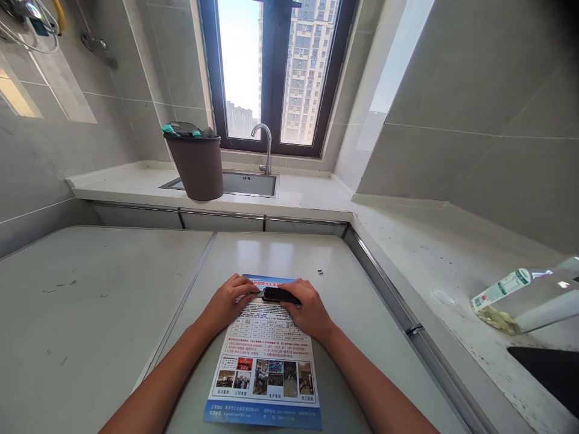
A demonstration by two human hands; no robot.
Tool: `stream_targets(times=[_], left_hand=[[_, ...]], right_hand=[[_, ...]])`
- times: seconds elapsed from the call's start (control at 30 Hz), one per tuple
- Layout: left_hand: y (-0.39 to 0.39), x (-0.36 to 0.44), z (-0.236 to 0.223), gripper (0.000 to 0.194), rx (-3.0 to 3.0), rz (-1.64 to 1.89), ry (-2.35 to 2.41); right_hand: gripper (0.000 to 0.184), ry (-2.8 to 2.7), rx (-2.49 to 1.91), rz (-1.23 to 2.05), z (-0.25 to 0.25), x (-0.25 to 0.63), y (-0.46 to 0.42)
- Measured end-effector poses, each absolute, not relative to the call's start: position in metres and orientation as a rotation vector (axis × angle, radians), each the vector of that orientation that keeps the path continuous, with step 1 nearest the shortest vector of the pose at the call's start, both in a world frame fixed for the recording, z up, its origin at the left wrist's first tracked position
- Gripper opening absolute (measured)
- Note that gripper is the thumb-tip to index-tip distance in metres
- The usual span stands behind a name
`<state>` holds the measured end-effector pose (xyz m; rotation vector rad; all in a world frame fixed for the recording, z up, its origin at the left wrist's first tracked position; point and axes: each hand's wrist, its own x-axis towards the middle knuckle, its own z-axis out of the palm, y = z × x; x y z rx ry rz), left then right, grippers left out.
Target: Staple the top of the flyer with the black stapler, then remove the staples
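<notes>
Holding one black-handled tool point(281, 295) between them, the left hand point(231, 299) and the right hand point(311, 308), two in all, meet a little below the middle of the frame. The right hand is curled mostly closed around the black end, thumb underneath and fingers over the top. The left hand has its thumb and fingertips drawn together at the narrow metal end; how firmly it pinches, I cannot tell.

The tool lies crosswise over the upper part of one printed sheet point(271, 345), which fills the lower middle of the frame; whether it touches the paper is hidden. The sheet carries two blue bands, one at each end, and one table of figures.

Beneath the sheet is a white tabletop point(275, 253) divided by one seam into two visible panels. Two small grey pieces point(320, 272) lie on it, right of the hands.

In the upper left half, one brown bin point(198, 166) stands in front of one sink point(248, 183) with one tap point(269, 144). Behind is one window point(272, 78) with two panes. At the right edge are one clear labelled container point(502, 291) and one black object point(552, 374), partly cut off.
</notes>
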<state>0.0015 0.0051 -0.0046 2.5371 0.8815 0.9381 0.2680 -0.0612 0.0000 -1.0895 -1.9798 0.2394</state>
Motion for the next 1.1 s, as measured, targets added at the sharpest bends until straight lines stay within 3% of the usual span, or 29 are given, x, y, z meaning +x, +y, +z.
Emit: stream_targets(times=[1.1], left_hand=[[-0.003,0.004,0.009,0.020,2.441,1.048,0.959]], right_hand=[[0.037,-1.963,-1.080,0.283,-0.002,0.268,-0.061]])
